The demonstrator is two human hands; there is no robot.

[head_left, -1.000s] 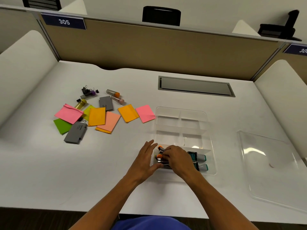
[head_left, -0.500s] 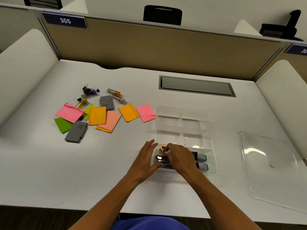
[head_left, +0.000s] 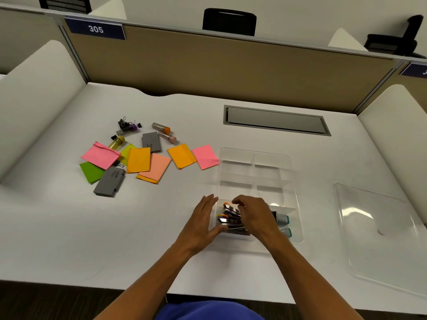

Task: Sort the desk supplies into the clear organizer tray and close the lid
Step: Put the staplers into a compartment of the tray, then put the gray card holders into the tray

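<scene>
Fingers [head_left: 239, 201] of the right hand [head_left: 256, 215] curl down onto the markers [head_left: 231, 219] in the organizer tray [head_left: 292, 181], grip hidden; the open left hand [head_left: 203, 224] braces its near-left corner. Markers lie lengthwise along the tray's near edge. Remaining supplies [head_left: 138, 158] sit toward the desk's far-left, nearer the left hand.

Desk [head_left: 69, 227] white. Organizer tray [head_left: 293, 181] and lid [head_left: 381, 227] clear. Sticky notes [head_left: 138, 159] centre-left: pink, orange, salmon, green, yellow. Cases [head_left: 109, 181] grey. Marker caps [head_left: 285, 220] teal. Partition [head_left: 208, 65] tan; sign [head_left: 95, 29] navy, white "305".
</scene>
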